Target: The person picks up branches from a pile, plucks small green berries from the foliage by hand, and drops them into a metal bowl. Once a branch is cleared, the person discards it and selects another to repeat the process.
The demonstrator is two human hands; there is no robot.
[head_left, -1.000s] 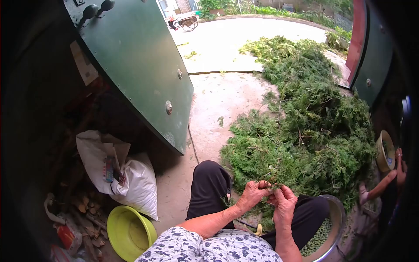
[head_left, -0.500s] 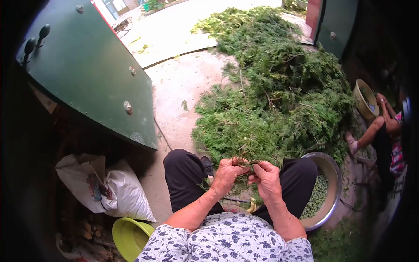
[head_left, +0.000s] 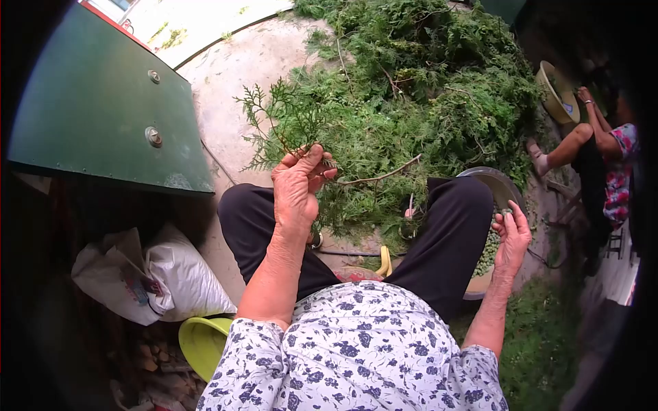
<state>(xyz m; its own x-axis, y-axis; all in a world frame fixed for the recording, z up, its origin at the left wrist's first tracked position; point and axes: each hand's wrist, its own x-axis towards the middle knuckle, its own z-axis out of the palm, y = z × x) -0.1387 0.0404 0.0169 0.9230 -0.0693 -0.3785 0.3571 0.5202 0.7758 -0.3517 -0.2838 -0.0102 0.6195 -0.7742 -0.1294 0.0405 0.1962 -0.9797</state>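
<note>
My left hand point(head_left: 298, 188) is closed around the stem of a leafy evergreen sprig point(head_left: 291, 113), held up above my left knee. A bare brown twig end point(head_left: 380, 176) sticks out to the right of that hand. My right hand point(head_left: 512, 240) is over the right edge of a metal basin point(head_left: 490, 175), thumb and fingers pinched on a small green cone point(head_left: 506, 212). Many small green cones point(head_left: 488, 253) lie in the basin, partly hidden by my right knee and hand.
A large heap of evergreen branches point(head_left: 425, 89) covers the floor ahead. Left are a green metal door point(head_left: 103, 103), a white sack point(head_left: 185, 274) and a yellow-green basin point(head_left: 199, 342). At right, another person point(head_left: 620, 144) sits by a tan basin point(head_left: 548, 82).
My hands have moved apart from in front of me. The left one has risen leftward with the sprig, and the right one has gone right to the metal basin. The view has tilted down.
</note>
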